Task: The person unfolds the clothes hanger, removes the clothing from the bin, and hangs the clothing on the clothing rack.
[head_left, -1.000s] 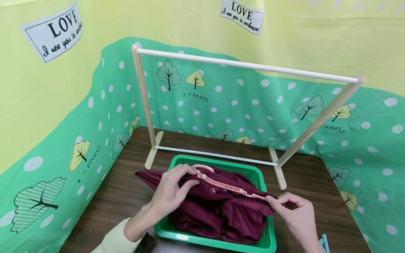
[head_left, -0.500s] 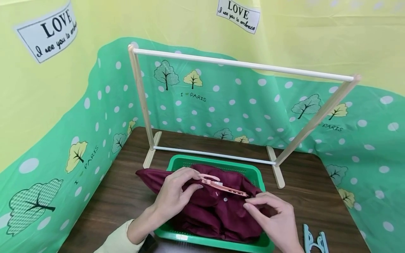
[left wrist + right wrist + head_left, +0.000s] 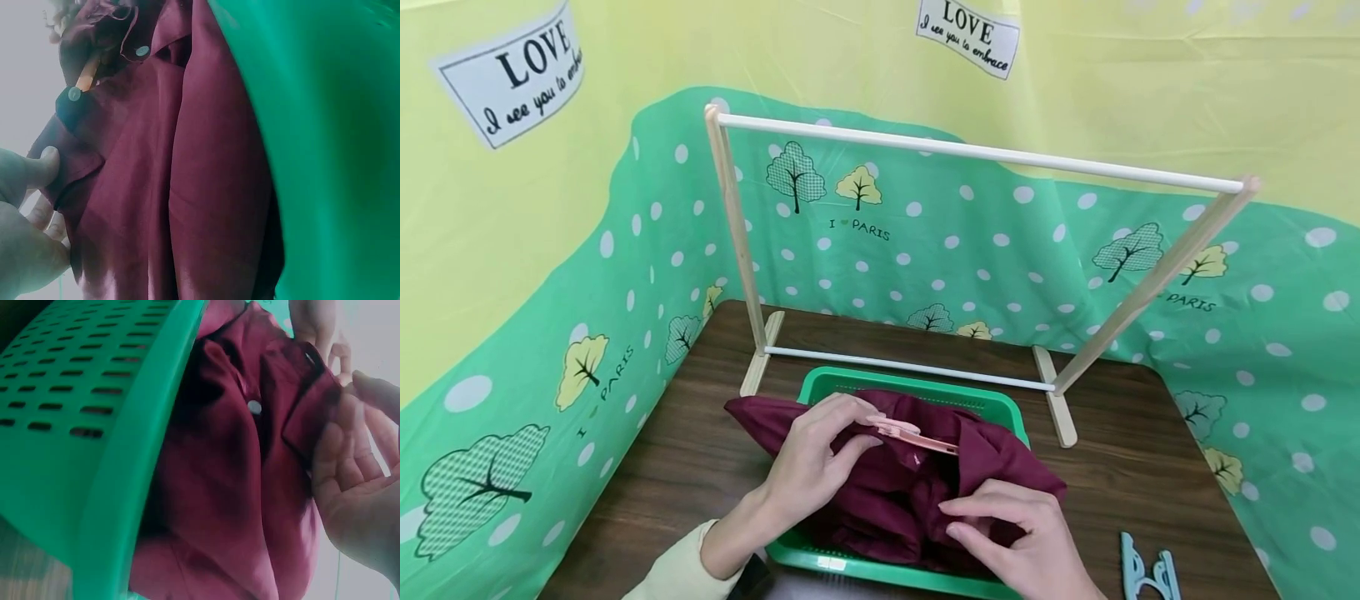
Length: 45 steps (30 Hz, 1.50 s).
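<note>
A maroon button-up shirt (image 3: 1003, 458) lies bunched over a green basket (image 3: 838, 565). My left hand (image 3: 816, 458) pinches a pink clothes hanger (image 3: 928, 442) near its hook, together with cloth at the shirt's neck. The hanger's right part runs under the shirt's right front and is hidden there. In the left wrist view, a short piece of the hanger (image 3: 89, 72) shows inside the neckline. My right hand (image 3: 1026, 533) is over the shirt's front, thumb and index finger slightly apart. The right wrist view has its fingers (image 3: 340, 440) against the collar's edge.
Behind the basket stands a rack with wooden legs (image 3: 1146, 283) and a white top rail (image 3: 977, 152). A light blue folding hanger (image 3: 1148, 575) lies on the dark wooden table (image 3: 685, 417) at the right. Patterned cloth (image 3: 647, 250) surrounds the table.
My right hand has left the hanger's right end and moved left and toward me. The shirt's right front now covers that end. My left hand keeps its grip, almost still.
</note>
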### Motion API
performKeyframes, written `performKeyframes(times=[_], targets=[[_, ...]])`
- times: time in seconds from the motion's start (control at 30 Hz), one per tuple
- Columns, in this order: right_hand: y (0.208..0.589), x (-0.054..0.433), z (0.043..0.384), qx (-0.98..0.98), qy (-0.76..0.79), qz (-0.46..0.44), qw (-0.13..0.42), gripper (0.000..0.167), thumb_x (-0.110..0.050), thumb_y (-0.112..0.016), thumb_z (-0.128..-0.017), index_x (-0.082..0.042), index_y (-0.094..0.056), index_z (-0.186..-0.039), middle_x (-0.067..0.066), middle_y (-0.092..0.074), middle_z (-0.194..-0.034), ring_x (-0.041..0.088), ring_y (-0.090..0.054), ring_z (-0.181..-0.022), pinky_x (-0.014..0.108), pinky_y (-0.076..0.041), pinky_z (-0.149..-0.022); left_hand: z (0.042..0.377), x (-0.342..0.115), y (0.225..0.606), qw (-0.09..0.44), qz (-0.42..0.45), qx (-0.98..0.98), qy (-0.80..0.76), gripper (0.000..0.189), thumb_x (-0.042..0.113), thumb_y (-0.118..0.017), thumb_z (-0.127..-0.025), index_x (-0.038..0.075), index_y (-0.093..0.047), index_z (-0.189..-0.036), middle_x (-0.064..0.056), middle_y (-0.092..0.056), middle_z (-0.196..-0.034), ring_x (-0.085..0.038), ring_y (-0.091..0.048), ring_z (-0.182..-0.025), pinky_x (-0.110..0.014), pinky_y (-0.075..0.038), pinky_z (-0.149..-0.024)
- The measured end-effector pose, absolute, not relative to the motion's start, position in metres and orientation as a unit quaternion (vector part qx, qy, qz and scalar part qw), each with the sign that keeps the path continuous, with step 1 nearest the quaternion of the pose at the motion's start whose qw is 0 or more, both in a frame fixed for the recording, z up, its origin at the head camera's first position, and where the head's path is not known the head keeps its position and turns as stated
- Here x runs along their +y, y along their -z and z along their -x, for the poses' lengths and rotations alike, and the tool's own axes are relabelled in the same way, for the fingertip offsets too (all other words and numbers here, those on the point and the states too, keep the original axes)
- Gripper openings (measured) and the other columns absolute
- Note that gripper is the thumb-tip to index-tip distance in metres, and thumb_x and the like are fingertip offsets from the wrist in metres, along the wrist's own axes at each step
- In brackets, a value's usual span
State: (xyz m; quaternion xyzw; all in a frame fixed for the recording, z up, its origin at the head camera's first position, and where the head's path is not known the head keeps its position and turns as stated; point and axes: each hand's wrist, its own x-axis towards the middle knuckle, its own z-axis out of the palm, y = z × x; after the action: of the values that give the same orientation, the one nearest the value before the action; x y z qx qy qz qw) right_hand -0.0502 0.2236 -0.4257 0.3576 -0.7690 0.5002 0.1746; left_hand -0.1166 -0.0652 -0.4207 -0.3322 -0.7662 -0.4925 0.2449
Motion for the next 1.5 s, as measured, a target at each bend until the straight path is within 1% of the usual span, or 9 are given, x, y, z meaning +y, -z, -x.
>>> performKeyframes(times=[0.13, 0.27, 0.43, 0.57, 0.73, 0.9, 1.23, 1.37, 1.5], targets=[[0.423, 0.229, 0.052, -0.768, -0.498, -0.301, 0.268, 0.048, 0.022, -0.09, -0.073, -0.005, -0.087, -0.111, -0.004, -0.064, -0.076, 0.002, -0.056, -0.07, 0.018, -0.044, -0.057, 0.117, -0.065, 0.42, 0.244, 0.341, -0.763, 0.492, 0.027, -0.006, -0.088, -0.091, 0.012, -0.078, -0.107, -0.002, -0.082, -0.108, -0.018, -0.076, -0.105, -0.028, -0.063, -0.094], [0.416, 0.23, 0.053, -0.812, -0.429, -0.186, 0.349, 0.049, 0.016, -0.094, -0.074, -0.007, -0.088, -0.117, -0.001, -0.073, -0.09, 0.001, -0.06, -0.09, 0.013, -0.047, -0.078, 0.115, -0.066, 0.419, 0.245, 0.343, -0.764, 0.489, 0.027, -0.006, -0.089, -0.09, 0.011, -0.079, -0.109, -0.003, -0.082, -0.11, -0.019, -0.076, -0.106, -0.028, -0.063, -0.095], [0.412, 0.229, 0.054, -0.882, -0.35, -0.149, 0.277, 0.067, 0.004, -0.097, -0.079, -0.023, -0.083, -0.138, 0.0, -0.083, -0.124, 0.0, -0.062, -0.128, 0.008, -0.034, -0.113, 0.113, -0.067, 0.417, 0.232, 0.344, -0.765, 0.492, 0.027, -0.005, -0.089, -0.09, 0.01, -0.079, -0.109, -0.004, -0.082, -0.112, -0.019, -0.076, -0.109, -0.027, -0.063, -0.097], [0.416, 0.226, 0.057, -0.886, -0.329, -0.198, 0.261, 0.057, -0.001, -0.097, -0.08, -0.023, -0.086, -0.131, 0.002, -0.086, -0.119, 0.007, -0.07, -0.126, 0.015, -0.031, -0.12, 0.111, -0.065, 0.416, 0.229, 0.351, -0.765, 0.488, 0.028, -0.005, -0.09, -0.088, 0.01, -0.078, -0.109, -0.004, -0.082, -0.113, -0.02, -0.076, -0.109, -0.025, -0.063, -0.097], [0.416, 0.217, 0.059, -0.875, -0.331, -0.23, 0.269, 0.054, 0.0, -0.098, -0.078, -0.024, -0.087, -0.126, -0.005, -0.087, -0.112, 0.011, -0.077, -0.109, 0.01, -0.044, -0.112, 0.11, -0.062, 0.416, 0.222, 0.354, -0.772, 0.48, 0.026, -0.003, -0.09, -0.089, 0.011, -0.077, -0.107, -0.003, -0.082, -0.113, -0.018, -0.076, -0.11, -0.025, -0.063, -0.097], [0.415, 0.214, 0.058, -0.872, -0.335, -0.223, 0.278, 0.05, 0.002, -0.098, -0.079, -0.022, -0.089, -0.121, -0.005, -0.087, -0.109, 0.006, -0.081, -0.101, 0.007, -0.054, -0.1, 0.11, -0.062, 0.417, 0.226, 0.365, -0.763, 0.483, 0.027, -0.003, -0.091, -0.089, 0.011, -0.078, -0.107, -0.004, -0.083, -0.114, -0.019, -0.077, -0.109, -0.023, -0.063, -0.098], [0.412, 0.227, 0.06, -0.878, -0.339, -0.172, 0.292, 0.048, 0.005, -0.098, -0.079, -0.023, -0.09, -0.117, 0.0, -0.088, -0.106, -0.013, -0.075, -0.106, 0.003, -0.052, -0.098, 0.114, -0.075, 0.416, 0.3, 0.4, -0.718, 0.483, 0.039, -0.016, -0.088, -0.084, 0.01, -0.082, -0.112, -0.006, -0.084, -0.112, -0.022, -0.079, -0.107, -0.02, -0.058, -0.109], [0.407, 0.23, 0.061, -0.884, -0.33, -0.142, 0.3, 0.047, 0.002, -0.1, -0.077, -0.024, -0.091, -0.116, 0.0, -0.089, -0.105, -0.026, -0.066, -0.108, 0.001, -0.051, -0.093, 0.112, -0.08, 0.418, 0.314, 0.427, -0.701, 0.476, 0.03, -0.012, -0.085, -0.091, 0.01, -0.082, -0.111, -0.007, -0.084, -0.112, -0.022, -0.078, -0.108, -0.02, -0.057, -0.108], [0.404, 0.233, 0.062, -0.887, -0.326, -0.115, 0.307, 0.045, 0.002, -0.101, -0.077, -0.022, -0.091, -0.114, 0.002, -0.089, -0.104, -0.031, -0.062, -0.106, 0.001, -0.051, -0.09, 0.113, -0.086, 0.419, 0.32, 0.474, -0.688, 0.446, 0.021, -0.004, -0.082, -0.098, 0.011, -0.083, -0.114, -0.007, -0.083, -0.116, -0.023, -0.076, -0.111, -0.029, -0.059, -0.106]])
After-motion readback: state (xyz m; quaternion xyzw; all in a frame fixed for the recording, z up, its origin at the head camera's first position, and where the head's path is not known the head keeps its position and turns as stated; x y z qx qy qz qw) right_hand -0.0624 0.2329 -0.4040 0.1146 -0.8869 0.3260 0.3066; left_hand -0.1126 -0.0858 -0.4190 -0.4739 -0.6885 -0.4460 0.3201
